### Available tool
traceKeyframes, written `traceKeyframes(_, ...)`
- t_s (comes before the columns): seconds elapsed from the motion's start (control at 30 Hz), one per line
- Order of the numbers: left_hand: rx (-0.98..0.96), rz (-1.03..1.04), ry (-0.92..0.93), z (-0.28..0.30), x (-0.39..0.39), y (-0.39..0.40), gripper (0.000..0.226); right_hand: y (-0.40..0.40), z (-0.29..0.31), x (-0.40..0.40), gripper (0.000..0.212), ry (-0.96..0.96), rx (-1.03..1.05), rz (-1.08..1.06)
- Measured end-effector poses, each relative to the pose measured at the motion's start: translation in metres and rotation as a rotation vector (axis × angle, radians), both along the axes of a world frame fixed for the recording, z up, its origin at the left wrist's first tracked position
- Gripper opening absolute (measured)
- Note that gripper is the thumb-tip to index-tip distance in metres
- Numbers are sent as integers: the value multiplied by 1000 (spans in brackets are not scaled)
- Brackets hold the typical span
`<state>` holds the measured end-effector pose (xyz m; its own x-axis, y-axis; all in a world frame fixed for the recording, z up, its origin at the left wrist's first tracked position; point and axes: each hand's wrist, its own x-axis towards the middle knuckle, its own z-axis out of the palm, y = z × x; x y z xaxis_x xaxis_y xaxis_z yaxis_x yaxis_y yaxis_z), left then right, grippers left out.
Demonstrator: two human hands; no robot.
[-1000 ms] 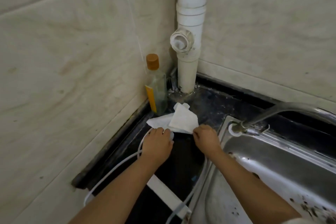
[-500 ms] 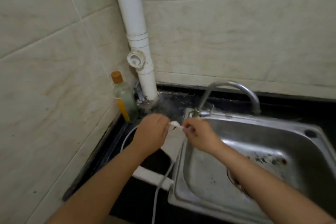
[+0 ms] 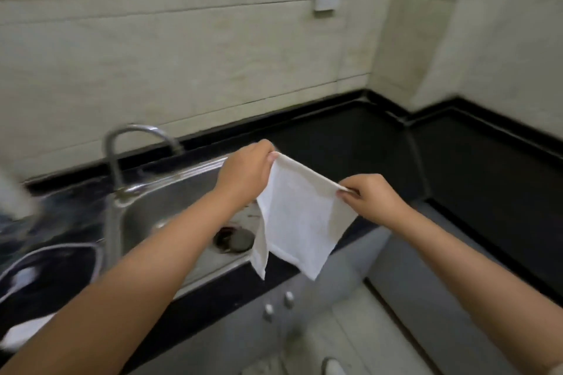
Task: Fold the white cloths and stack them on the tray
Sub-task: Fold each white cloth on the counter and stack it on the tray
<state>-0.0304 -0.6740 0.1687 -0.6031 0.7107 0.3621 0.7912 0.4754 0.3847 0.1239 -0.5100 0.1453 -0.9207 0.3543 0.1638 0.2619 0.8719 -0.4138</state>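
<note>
A glossy black counter (image 3: 350, 143) wraps the tiled corner, with a dull steel sink (image 3: 182, 192) and its curved tap (image 3: 128, 143) set in it. Over the sink's right edge I hold a thin white cloth (image 3: 300, 216) hanging limp, my left hand (image 3: 246, 173) and right hand (image 3: 371, 195) apart, each pinching a top corner.

We are seeing a thin matt white cloth (image 3: 300, 219), a shiny scratched steel sink (image 3: 170, 207) and a glossy black countertop (image 3: 350, 131).
</note>
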Motion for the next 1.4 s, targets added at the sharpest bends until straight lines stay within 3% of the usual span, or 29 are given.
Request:
traceKeyframes(0.27,-14,-443,50,-10,87,249,24,206,25,174,22,-16,111,-378)
traceKeyframes(0.47,-30,-623,117,-17,178,440,26,345,34,277,26,-11,255,-687)
traceKeyframes(0.6,120,-691,160,-9,229,517,33,393,40,334,23,122,345,-820)
traceKeyframes(0.7,132,-813,219,-20,245,538,34,399,23,366,22,135,368,-748)
traceKeyframes(0.87,-211,-1031,206,-85,254,548,18,383,-54,394,31,-153,90,-666)
traceKeyframes(0.97,-619,-1131,108,-133,252,550,20,370,-100,394,26,-357,-207,-644)
traceKeyframes(1.03,-940,-1242,141,-155,254,556,15,366,-122,392,19,-489,-417,-625)
traceKeyframes(1.1,-1130,-1324,144,-164,256,567,9,367,-135,391,19,-563,-598,-614)
traceKeyframes(1.23,-1166,-1385,67,-167,259,602,16,385,-142,397,17,-528,-813,-773)
traceKeyframes(1.4,-881,-1288,-55,-179,263,652,17,416,-153,396,13,-414,-606,-1102)
